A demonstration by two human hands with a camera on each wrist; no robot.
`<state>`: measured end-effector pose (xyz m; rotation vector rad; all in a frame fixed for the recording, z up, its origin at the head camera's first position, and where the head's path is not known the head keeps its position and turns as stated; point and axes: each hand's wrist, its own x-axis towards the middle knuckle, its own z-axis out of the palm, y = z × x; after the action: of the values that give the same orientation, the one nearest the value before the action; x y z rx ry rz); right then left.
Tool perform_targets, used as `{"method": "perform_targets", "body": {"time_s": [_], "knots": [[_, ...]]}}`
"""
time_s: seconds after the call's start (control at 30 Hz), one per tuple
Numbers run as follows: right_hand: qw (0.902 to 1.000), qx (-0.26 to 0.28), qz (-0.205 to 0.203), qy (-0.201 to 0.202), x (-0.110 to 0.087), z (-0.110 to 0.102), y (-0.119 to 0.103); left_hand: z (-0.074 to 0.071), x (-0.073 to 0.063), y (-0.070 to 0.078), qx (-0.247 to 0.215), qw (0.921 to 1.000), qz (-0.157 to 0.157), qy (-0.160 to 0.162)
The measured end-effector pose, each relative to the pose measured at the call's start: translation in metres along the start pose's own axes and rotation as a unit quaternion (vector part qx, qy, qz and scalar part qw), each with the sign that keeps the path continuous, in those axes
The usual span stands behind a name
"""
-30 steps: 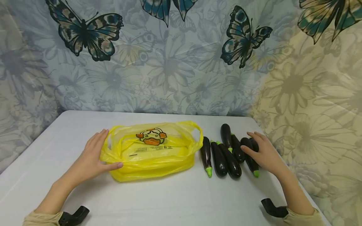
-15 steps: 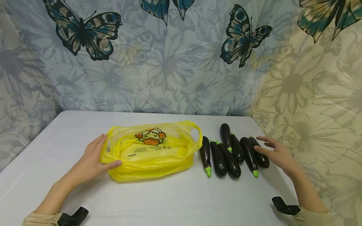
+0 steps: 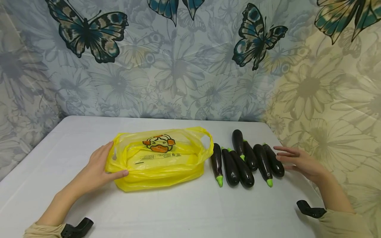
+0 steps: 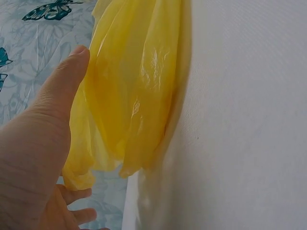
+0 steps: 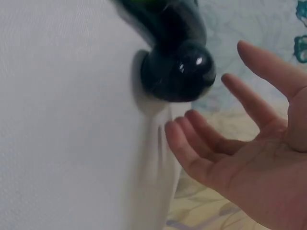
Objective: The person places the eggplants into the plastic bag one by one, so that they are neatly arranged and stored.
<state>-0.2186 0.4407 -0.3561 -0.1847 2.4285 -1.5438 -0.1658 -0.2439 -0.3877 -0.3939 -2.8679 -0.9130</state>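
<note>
A yellow plastic bag [image 3: 166, 180] with a duck print lies on the table in the head view, its handle loops at both ends. At its left end is my left hand [image 3: 90, 170], thumb spread along the front side and fingers at the back corner. The left wrist view has the thumb [image 4: 67, 81] against the yellow plastic [image 4: 139, 91], with fingertips beyond the bag's edge. Right of the bag lie several dark eggplants with green stems. My right hand [image 3: 305, 165] hovers beside the rightmost eggplant [image 3: 274, 162], fingers spread and relaxed. In the right wrist view a gap separates it from the rounded eggplant end [image 5: 177, 72].
A white table [image 3: 190, 211] bears everything, and its right edge runs close under my right hand. Behind it hangs a floral backdrop [image 3: 178, 76] with butterflies. Black wrist devices [image 3: 78, 228] sit by both sleeves.
My right hand has moved right, off the rightmost eggplants, so the last one is now fully uncovered apart from the fingertips. The left hand and bag have hardly moved.
</note>
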Motion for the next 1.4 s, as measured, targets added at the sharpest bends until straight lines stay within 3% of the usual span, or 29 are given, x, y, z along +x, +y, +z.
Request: {"method": "perform_targets", "body": {"time_s": [0.2,0.73,1.07,1.4], "knots": [[0.9985,0.046,0.015,-0.026,0.001,-0.006,0.012,-0.001,0.000,0.001,0.000,1.0000,0.001,-0.001],[0.9984,0.018,0.039,-0.035,0.006,0.002,0.011,-0.003,-0.001,0.002,0.016,0.9999,0.004,0.001],[0.9974,0.046,0.032,-0.047,0.005,0.001,0.009,-0.002,-0.001,0.003,0.014,0.9999,-0.005,-0.004],[0.9969,0.065,0.034,-0.027,-0.001,0.002,0.009,-0.001,-0.002,0.004,0.020,0.9997,-0.010,-0.012]]}}
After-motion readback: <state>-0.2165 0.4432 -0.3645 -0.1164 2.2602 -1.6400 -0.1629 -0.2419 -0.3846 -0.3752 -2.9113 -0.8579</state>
